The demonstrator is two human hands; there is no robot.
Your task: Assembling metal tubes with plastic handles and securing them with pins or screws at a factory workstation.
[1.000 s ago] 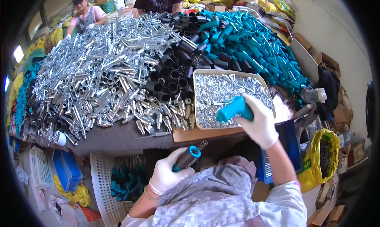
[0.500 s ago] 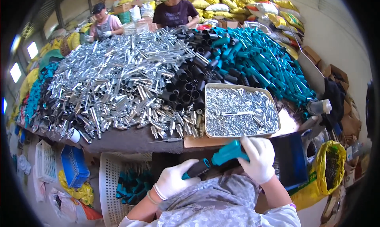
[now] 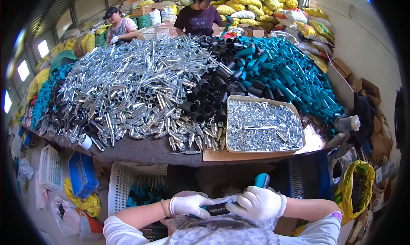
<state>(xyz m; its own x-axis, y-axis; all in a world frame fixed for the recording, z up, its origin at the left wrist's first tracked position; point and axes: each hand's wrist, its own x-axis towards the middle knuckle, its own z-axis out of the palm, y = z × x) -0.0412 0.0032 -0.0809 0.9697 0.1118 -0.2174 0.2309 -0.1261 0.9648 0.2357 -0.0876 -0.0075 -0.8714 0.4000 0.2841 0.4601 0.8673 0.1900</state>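
Both my hands wear white gloves and are close together low over my lap. My left hand (image 3: 191,205) is closed on one end of a black tube-shaped part (image 3: 218,209). My right hand (image 3: 258,203) is closed, its fingers touching the tube's other end. A teal plastic housing (image 3: 262,180) with a dark end pokes up out of my right fist; most of it is hidden. Whether the tube and the housing are joined, I cannot tell. Beyond my hands, a cream tray (image 3: 230,147) of small metal pieces sits at the table's near edge.
Heaped on the table are metal rods and fittings (image 3: 141,82), black tubes (image 3: 207,102) and teal housings (image 3: 290,78). A white basket (image 3: 117,183) of teal parts stands below the edge, with a yellow sack (image 3: 348,193) at right. Two people (image 3: 196,20) work across the table.
Both hands have come down toward my lap and closer together. The black tube now lies level between them, and the teal housing has tipped upright. Across the table, one person has raised a teal part.
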